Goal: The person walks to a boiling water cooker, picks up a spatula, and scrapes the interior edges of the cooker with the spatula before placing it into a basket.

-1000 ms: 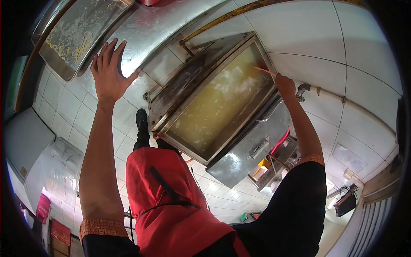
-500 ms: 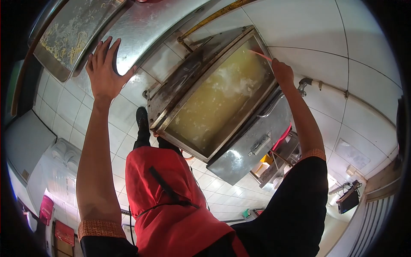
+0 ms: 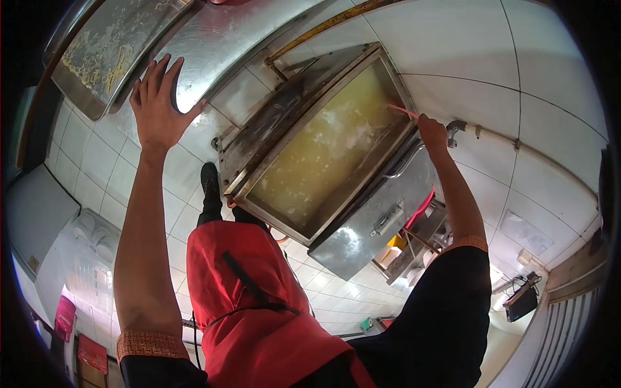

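Observation:
My left hand [image 3: 155,116] is spread at the edge of the stainless steel counter [image 3: 217,39], close to a shallow metal tray [image 3: 97,103]. Yellow noodle strands [image 3: 119,68] and pale crumbs lie in that tray. In my closed right hand [image 3: 433,132] is a thin pinkish-red stick [image 3: 404,111], whose tip reaches over the far right end of a deep rectangular metal vat [image 3: 275,223]. Cloudy yellowish liquid [image 3: 317,155] with pale froth fills the vat. The stick's lower end lies at or in the liquid; I cannot tell which.
A yellow-brown pipe [image 3: 323,24] runs behind the vat along the tiled wall [image 3: 453,45]. A tap [image 3: 455,129] juts out beside my right hand. A metal panel with a handle [image 3: 388,220] stands along the vat's right side. Clear plastic containers [image 3: 87,258] are at the lower left.
My right hand has moved down and slightly right, drawing the stick's tip toward the vat's right rim. My left hand has stayed in place.

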The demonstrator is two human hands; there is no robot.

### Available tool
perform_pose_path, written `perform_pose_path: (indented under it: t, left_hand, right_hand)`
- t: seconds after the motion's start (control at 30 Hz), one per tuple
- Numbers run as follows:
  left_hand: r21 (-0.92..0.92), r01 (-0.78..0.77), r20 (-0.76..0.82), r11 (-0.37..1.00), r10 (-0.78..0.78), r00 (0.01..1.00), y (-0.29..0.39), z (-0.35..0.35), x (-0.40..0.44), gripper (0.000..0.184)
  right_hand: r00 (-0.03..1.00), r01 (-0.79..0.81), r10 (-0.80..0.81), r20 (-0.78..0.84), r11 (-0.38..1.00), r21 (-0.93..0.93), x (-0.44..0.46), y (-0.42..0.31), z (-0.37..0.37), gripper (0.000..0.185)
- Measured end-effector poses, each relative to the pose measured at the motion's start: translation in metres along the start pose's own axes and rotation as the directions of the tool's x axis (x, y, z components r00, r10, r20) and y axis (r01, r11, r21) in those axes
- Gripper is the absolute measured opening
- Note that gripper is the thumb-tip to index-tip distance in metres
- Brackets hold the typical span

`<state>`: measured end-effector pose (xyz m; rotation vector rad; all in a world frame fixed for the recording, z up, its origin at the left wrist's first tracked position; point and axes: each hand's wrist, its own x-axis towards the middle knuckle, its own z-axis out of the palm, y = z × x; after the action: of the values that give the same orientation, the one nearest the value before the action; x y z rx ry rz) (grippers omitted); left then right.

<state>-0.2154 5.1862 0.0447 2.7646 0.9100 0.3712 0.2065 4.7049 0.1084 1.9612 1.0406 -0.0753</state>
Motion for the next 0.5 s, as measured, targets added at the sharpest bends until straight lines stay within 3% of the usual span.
perform_pose_path:
  t: [0.1,0.2,0.3,0.4,0.5]
  left_hand:
    - [-0.007,-0.007,-0.009,1.000,0.007,1.000,0.000,0.001,0.000,0.082]
    - [-0.007,-0.016,-0.017,1.000,0.016,1.000,-0.001,0.002,0.000,0.082]
    - [-0.013,-0.015,-0.016,1.000,0.014,1.000,-0.001,0.002,0.000,0.081]
    - [-0.018,-0.016,-0.017,1.000,0.016,1.000,-0.001,0.001,0.000,0.082]
    - [-0.034,-0.004,-0.015,0.999,0.004,1.000,0.000,0.002,0.000,0.081]
  right_hand:
    - [0.999,0.001,-0.001,-0.046,1.000,0.003,0.002,-0.004,-0.013,0.006]
    - [0.999,-0.029,0.030,0.015,0.999,-0.037,-0.002,-0.009,0.004,0.010]
    - [0.981,-0.152,0.144,0.130,0.987,0.056,-0.011,-0.014,0.016,0.013]
    - [0.955,-0.184,0.150,0.256,0.976,0.115,-0.007,-0.016,0.012,0.017]
    - [0.950,-0.087,0.062,0.305,0.994,0.071,-0.001,-0.015,-0.004,0.016]
